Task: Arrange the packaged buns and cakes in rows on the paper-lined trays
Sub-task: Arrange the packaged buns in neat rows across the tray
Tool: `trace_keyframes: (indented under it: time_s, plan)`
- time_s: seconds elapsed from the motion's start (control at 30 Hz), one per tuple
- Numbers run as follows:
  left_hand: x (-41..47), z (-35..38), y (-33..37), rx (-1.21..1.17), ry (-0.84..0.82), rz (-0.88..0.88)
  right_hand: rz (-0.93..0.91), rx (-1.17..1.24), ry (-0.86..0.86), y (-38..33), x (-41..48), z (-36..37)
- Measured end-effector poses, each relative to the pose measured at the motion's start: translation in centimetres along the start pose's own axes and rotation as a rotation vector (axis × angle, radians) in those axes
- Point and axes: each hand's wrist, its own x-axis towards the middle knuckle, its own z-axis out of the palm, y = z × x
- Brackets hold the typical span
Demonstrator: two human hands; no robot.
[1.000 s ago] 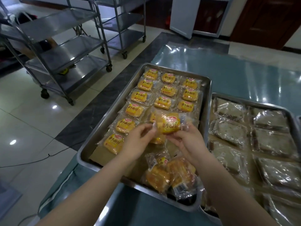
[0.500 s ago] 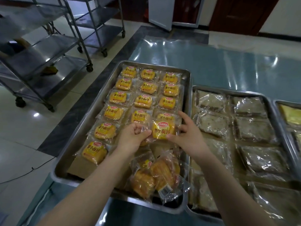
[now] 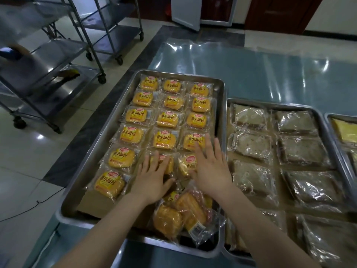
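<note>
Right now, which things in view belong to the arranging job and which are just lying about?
Job: left hand, right hand, bun tray, rowed buns, loose bun pile, cake tray, wrapped cakes.
Lying about: wheeled steel racks, floor cable, white door.

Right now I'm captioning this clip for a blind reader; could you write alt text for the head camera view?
The left hand and right hand lie flat, fingers spread, on yellow packaged buns rowed three across in a metal tray. A loose pile of buns sits at its near end; a second tray of brown cakes stands to the right.
</note>
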Motion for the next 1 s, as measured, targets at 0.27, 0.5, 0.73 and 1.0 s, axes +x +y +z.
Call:
trace_keyframes:
  time_s: [0.27,0.5,0.73,1.0]
  plan:
    - [-1.8,-1.4,-1.0,-0.160,0.317,0.090,-0.297,-0.091,-0.363,1.1,0.5,0.3]
    - [-5.7,-1.6,-1.8,-0.526,0.186,-0.085,-0.209,0.088,-0.329,0.1,0.6,-0.1]
    - [-7.7,-1.1,-2.0,-0.756,0.014,-0.161,-0.009,0.447,-0.007,-2.5,-2.6,-2.5]
    - [-9.8,-0.6,-2.4,-0.897,0.245,-0.215,-0.071,0.072,-0.256,-5.2,-4.9,-1.7]
